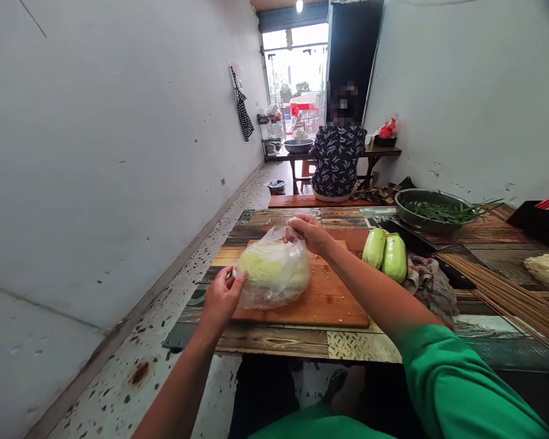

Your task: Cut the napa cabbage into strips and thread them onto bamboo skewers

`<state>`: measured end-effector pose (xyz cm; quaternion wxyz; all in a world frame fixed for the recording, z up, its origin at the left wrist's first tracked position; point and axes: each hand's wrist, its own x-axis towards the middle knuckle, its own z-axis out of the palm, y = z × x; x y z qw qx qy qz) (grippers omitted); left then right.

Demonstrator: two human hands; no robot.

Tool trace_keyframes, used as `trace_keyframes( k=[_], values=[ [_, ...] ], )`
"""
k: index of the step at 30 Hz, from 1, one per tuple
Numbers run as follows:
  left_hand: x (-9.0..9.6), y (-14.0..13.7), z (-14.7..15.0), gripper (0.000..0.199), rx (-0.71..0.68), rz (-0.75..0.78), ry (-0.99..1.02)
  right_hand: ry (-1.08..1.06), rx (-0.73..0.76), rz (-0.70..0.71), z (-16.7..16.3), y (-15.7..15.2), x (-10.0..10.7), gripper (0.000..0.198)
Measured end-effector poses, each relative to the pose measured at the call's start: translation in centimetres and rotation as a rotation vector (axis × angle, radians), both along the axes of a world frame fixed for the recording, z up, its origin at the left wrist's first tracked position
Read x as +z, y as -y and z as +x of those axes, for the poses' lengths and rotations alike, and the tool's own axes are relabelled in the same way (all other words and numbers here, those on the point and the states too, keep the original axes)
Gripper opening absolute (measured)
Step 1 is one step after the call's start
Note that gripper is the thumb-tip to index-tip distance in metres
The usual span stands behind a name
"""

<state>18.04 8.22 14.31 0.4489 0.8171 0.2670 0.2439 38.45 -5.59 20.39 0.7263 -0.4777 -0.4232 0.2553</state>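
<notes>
A napa cabbage [268, 267] lies inside a clear plastic bag [297, 274] above the wooden cutting board [338, 299]. My left hand [222, 292] pinches the bag at its left side, thumb against the plastic. At the upper right of the bag, my right hand [310, 233] has its fingers closed on the plastic. Small crumbs are scattered on the board. To the right of it lie two pale green squashes [394, 257], side by side, next to a crumpled cloth [432, 286].
A metal bowl of green leaves [434, 210] stands at the table's back right. Long thin sticks [507, 286] lie at the right, beside a dark-handled knife [455, 271]. A person [339, 155] sits ahead, back turned, at another table. A wall [119, 152] runs along the left.
</notes>
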Motion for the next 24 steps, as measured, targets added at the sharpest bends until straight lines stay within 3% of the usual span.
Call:
trace_keyframes(
  k=[2,4,8,10,12,15,18,19,21,24],
  values=[
    [1.3,1.1,0.2,0.064,0.06,0.226,0.052,0.044,0.004,-0.01,-0.4,0.8,0.5,0.05],
    [3.3,2.6,0.8,0.062,-0.038,0.479,0.19,0.182,0.013,-0.046,-0.8,2.2,1.7,0.041],
    [7.1,4.7,2.6,0.049,-0.536,0.667,0.306,0.643,0.034,-0.166,-1.8,6.6,4.2,0.047],
    [7.9,4.9,2.9,0.046,-0.722,0.699,0.196,0.804,0.028,-0.257,-2.5,8.8,4.3,0.059],
    [7.9,4.7,2.5,0.042,-0.818,0.73,0.024,0.958,-0.018,-0.414,-3.5,10.5,3.2,0.07],
    [7.1,3.9,0.8,0.035,-0.705,0.813,-0.114,1.164,-0.14,-0.764,-5.2,11.9,0.0,0.066],
    [5.7,2.5,-1.0,0.036,-0.513,0.848,-0.145,1.232,-0.275,-1.091,-6.5,11.9,-3.2,0.033],
    [5.2,1.9,-1.3,0.038,-0.488,0.835,-0.173,1.228,-0.306,-1.154,-6.9,11.7,-3.8,0.031],
    [4.1,0.7,-1.6,0.045,-0.468,0.797,-0.235,1.223,-0.352,-1.22,-7.5,11.2,-4.2,0.047],
    [2.4,-0.9,-1.1,0.073,-0.469,0.725,-0.243,1.241,-0.435,-1.262,-9.2,10.1,-2.8,0.067]
  ],
)
